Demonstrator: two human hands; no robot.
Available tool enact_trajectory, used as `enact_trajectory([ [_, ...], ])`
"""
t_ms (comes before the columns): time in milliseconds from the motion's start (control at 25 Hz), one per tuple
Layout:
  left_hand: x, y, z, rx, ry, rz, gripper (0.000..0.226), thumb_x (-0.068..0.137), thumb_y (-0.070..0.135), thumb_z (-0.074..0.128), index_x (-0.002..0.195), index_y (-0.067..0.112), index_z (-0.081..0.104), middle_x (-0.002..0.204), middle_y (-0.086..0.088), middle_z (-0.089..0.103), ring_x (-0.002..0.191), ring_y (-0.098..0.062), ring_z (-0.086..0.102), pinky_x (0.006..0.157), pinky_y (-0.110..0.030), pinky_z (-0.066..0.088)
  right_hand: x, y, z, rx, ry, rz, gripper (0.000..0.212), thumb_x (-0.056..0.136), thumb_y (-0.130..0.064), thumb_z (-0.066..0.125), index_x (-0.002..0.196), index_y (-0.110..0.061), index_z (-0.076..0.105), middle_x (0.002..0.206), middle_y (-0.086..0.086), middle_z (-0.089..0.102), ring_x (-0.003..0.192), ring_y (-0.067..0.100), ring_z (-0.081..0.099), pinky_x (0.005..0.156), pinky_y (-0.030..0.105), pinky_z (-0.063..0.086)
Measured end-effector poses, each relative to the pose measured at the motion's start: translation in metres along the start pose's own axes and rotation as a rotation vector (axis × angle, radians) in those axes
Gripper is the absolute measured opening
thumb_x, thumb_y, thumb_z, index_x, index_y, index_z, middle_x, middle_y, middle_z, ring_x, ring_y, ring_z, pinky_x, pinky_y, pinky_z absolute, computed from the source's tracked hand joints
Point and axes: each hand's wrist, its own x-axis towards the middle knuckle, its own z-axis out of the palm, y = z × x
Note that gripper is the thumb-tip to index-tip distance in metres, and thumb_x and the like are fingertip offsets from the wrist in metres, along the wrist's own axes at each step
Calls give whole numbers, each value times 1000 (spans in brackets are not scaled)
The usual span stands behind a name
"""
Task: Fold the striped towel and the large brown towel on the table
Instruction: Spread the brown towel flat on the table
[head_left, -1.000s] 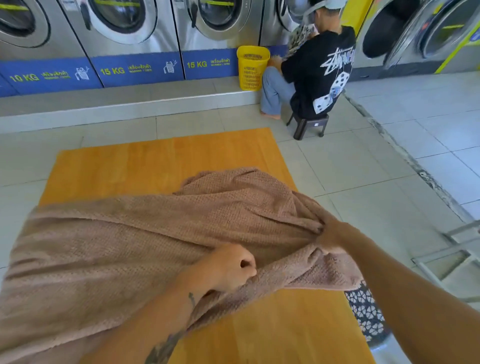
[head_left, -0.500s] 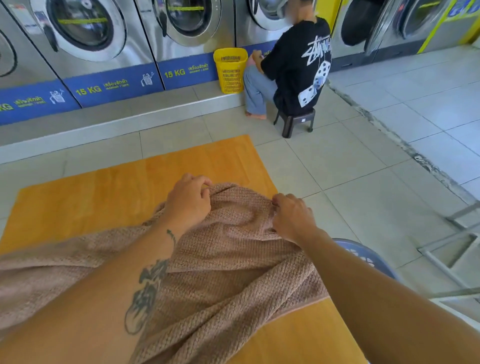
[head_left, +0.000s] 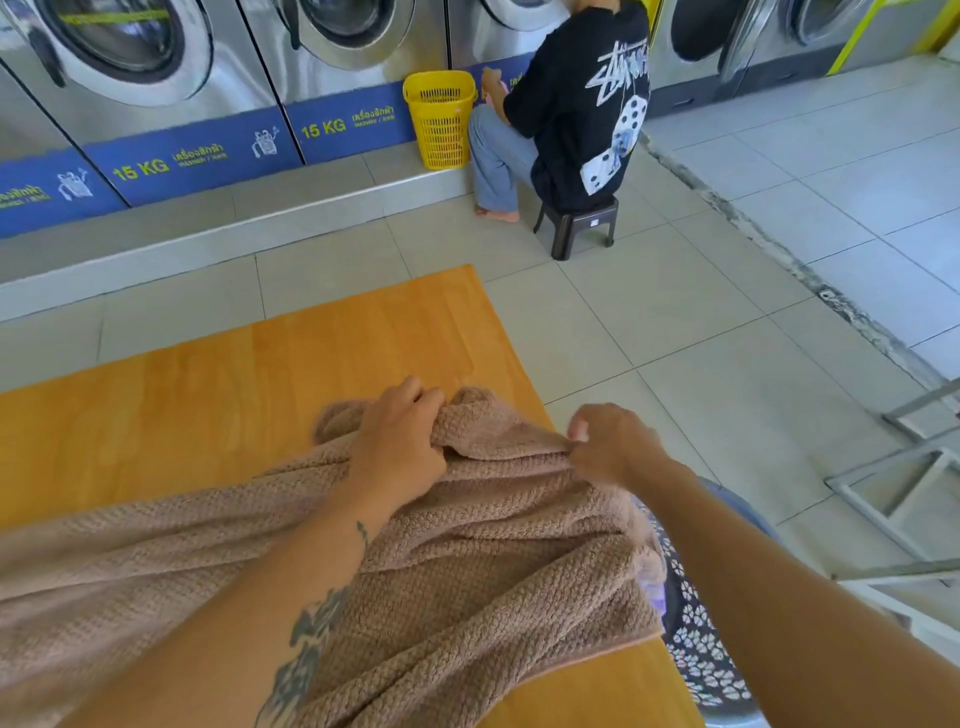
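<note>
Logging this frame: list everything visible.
table: one, orange wood, centre foreground
brown towel: one, tan-brown, rumpled over the table's near half
washing machines: several, steel with blue bands, far wall
yellow basket: one, yellow, beside the machines
stool: one, dark, tiled floor
seated person: one, black shirt, on the stool
patterned basket: one, dark and white, right of table
metal frame: one, grey, far right
left hand: one, grips bunched towel
right hand: one, pinches towel edge

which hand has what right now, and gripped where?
Both hold the brown towel. The left hand grips a bunched fold at its far end; the right hand pinches the far edge near the table's right side.
</note>
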Motion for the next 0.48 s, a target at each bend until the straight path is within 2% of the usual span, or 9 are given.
enact_trajectory([
  [80, -12, 0, 1, -9, 67, 97, 37, 69, 8, 73, 102, 13, 57, 103, 6, 38, 98, -15, 39, 83, -32, 38, 7, -21, 0, 292, -12, -152, 35, 91, -10, 46, 119, -23, 62, 119, 3, 66, 91, 19, 66, 80, 37, 58],
  [120, -17, -4, 3, 8, 29, 124, 38, 70, 14, 74, 104, 13, 58, 111, 5, 40, 107, -16, 39, 90, -36, 41, 10, -31, -1, 375, -61, -164, 42, 91, -8, 42, 125, -23, 61, 123, 4, 64, 90, 19, 67, 75, 32, 57],
  [200, -26, -11, 0, -1, -182, 141, 44, 78, 34, 71, 115, 17, 56, 130, 5, 36, 125, -17, 30, 107, -43, 33, 12, -44, 2, 363, -212, -159, 45, 90, -13, 44, 131, -22, 59, 130, 6, 61, 99, 21, 64, 81, 31, 52],
  [240, -30, -13, -3, -87, -273, 115, 44, 83, 44, 65, 119, 20, 57, 133, 7, 37, 128, -15, 29, 109, -42, 29, 12, -45, 5, 293, -258, -176, 43, 88, -14, 46, 126, -23, 63, 127, 7, 63, 102, 22, 63, 84, 33, 53],
  [280, -31, -15, -10, -239, -332, 50, 41, 88, 51, 57, 115, 20, 61, 127, 7, 46, 122, -13, 37, 105, -39, 32, 9, -45, 8, 218, -256, -193, 38, 85, -11, 48, 114, -24, 67, 116, 5, 66, 98, 22, 63, 82, 34, 55],
  [360, -25, -17, -19, -533, -275, -134, 50, 93, 55, 42, 85, 12, 66, 89, -7, 61, 87, -19, 55, 79, -32, 40, 0, -39, 7, 150, -114, -201, 32, 77, -2, 48, 87, -27, 67, 90, -3, 65, 86, 21, 62, 71, 34, 53],
  [400, -19, -22, -23, -533, -242, -216, 51, 95, 48, 40, 84, 6, 66, 83, -15, 63, 77, -23, 56, 69, -29, 39, -2, -36, 6, 156, -32, -215, 31, 74, 0, 47, 77, -27, 62, 83, -6, 61, 83, 21, 59, 66, 32, 48],
  [440, -14, -26, -25, -441, -274, -274, 36, 97, 35, 44, 94, 8, 68, 89, -13, 66, 78, -23, 58, 67, -27, 40, -5, -35, 6, 167, 20, -245, 29, 71, 1, 46, 70, -26, 57, 80, -6, 57, 81, 21, 57, 64, 31, 44],
  [480, -9, -27, -29, -306, -358, -284, 22, 95, 23, 50, 109, 16, 65, 99, -4, 66, 88, -20, 59, 73, -28, 43, -9, -36, 5, 198, 38, -278, 27, 70, 3, 44, 67, -23, 54, 78, -4, 55, 79, 21, 55, 61, 32, 42],
])
